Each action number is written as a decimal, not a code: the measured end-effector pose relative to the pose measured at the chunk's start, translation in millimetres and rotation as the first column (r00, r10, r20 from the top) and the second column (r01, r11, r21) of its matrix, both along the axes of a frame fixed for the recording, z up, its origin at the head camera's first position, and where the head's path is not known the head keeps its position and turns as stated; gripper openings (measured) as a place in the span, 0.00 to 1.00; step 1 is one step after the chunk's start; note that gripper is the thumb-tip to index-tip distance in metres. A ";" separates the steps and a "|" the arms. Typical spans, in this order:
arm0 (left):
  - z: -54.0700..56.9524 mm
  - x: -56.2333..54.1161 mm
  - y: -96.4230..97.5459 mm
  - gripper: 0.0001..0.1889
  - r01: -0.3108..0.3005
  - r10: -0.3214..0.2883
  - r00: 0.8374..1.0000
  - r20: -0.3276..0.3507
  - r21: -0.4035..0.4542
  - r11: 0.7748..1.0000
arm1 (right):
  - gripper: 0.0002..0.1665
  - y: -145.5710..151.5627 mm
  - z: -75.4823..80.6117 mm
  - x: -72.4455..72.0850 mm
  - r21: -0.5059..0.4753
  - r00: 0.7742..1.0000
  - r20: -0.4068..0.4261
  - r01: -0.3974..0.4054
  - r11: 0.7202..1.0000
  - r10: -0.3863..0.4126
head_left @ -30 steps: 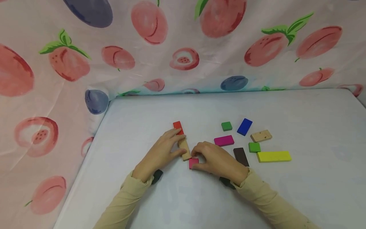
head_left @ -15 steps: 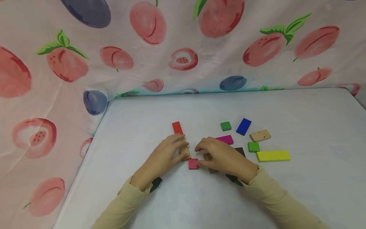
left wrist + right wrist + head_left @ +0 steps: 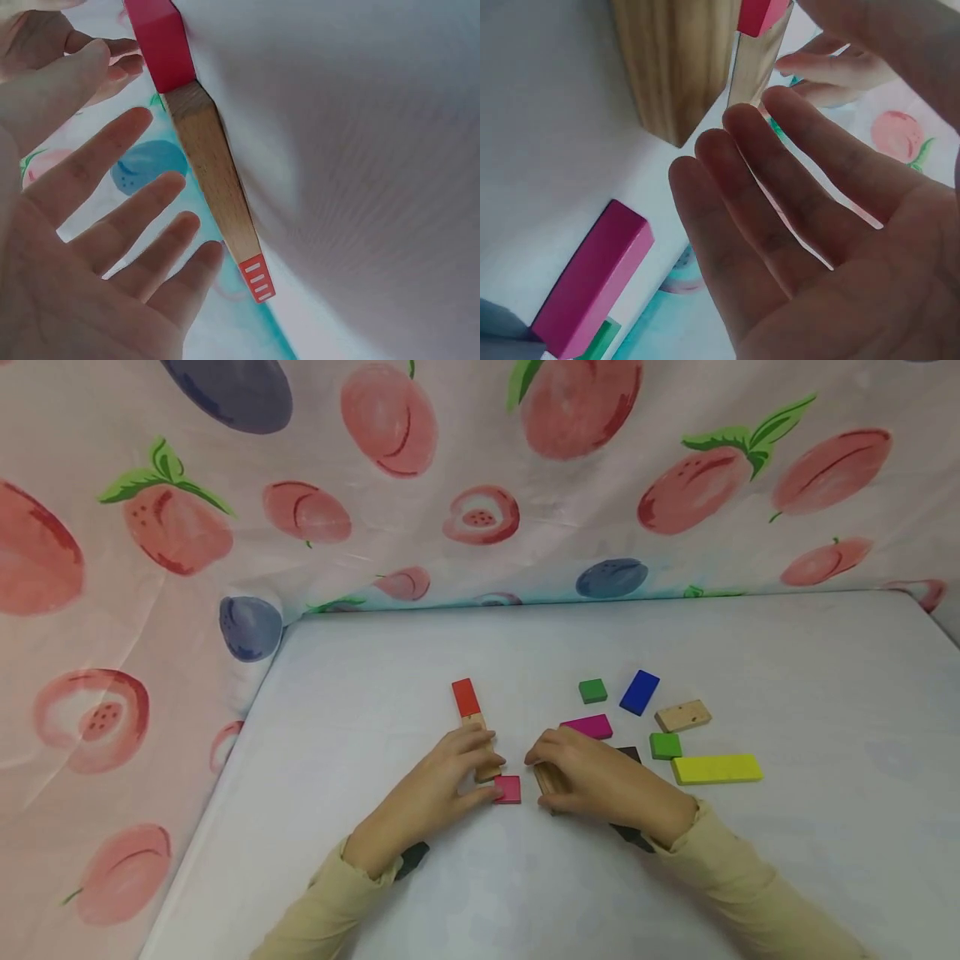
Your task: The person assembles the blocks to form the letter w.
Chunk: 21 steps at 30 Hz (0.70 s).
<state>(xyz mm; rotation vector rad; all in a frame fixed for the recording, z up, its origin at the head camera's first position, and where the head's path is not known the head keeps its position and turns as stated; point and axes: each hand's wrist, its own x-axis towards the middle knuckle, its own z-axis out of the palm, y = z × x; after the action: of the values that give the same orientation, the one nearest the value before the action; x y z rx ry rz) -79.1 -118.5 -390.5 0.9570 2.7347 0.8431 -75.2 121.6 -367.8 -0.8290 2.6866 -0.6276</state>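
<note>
My left hand (image 3: 438,781) lies over a wooden block (image 3: 491,772), its fingers loosely spread and its thumb tip at the pink square block (image 3: 509,789). The left wrist view shows the left fingers (image 3: 124,225) stretched beside the wooden block (image 3: 214,169). Over a second wooden block (image 3: 548,787) is my right hand (image 3: 600,781), with fingertips near its far end and the thumb across its near end. In the right wrist view, the right fingers (image 3: 735,210) are fairly straight, with their tips close to that block (image 3: 671,67). A red block (image 3: 466,697) continues the left row.
Around the right hand lie a magenta block (image 3: 592,726), a partly hidden dark block (image 3: 630,755), green blocks (image 3: 592,691), a blue block (image 3: 640,692), a knotted wooden block (image 3: 683,715) and a long yellow block (image 3: 716,769). A peach-print cloth (image 3: 547,547) hangs behind.
My right hand has drawn back rightward from the pink block to the second wooden block. My left hand has slid a little nearer, its thumb now at the pink block, leaving the red block uncovered.
</note>
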 end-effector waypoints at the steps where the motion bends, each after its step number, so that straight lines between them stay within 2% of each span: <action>1: -0.2 0.3 0.2 0.16 0.002 -0.002 1.000 0.003 -0.001 1.000 | 0.23 0.9 -0.5 0.3 0.003 1.000 -0.001 -0.003 1.000 0.003; 11: -1.0 -0.1 2.2 0.14 0.007 -0.006 0.998 0.061 -0.015 1.000 | 0.20 6.6 -3.9 0.7 -0.002 0.999 0.038 -0.007 1.000 0.007; 21: -3.5 -1.7 2.0 0.13 0.019 -0.019 0.999 0.040 -0.019 1.000 | 0.18 11.1 -7.3 -4.3 -0.055 0.995 0.068 -0.073 0.996 0.076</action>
<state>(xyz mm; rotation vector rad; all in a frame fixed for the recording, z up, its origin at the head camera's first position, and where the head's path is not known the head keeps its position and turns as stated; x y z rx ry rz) -80.8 -116.6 -394.0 0.9503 2.6905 0.8227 -79.5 132.8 -375.1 -0.8989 2.5735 -0.6985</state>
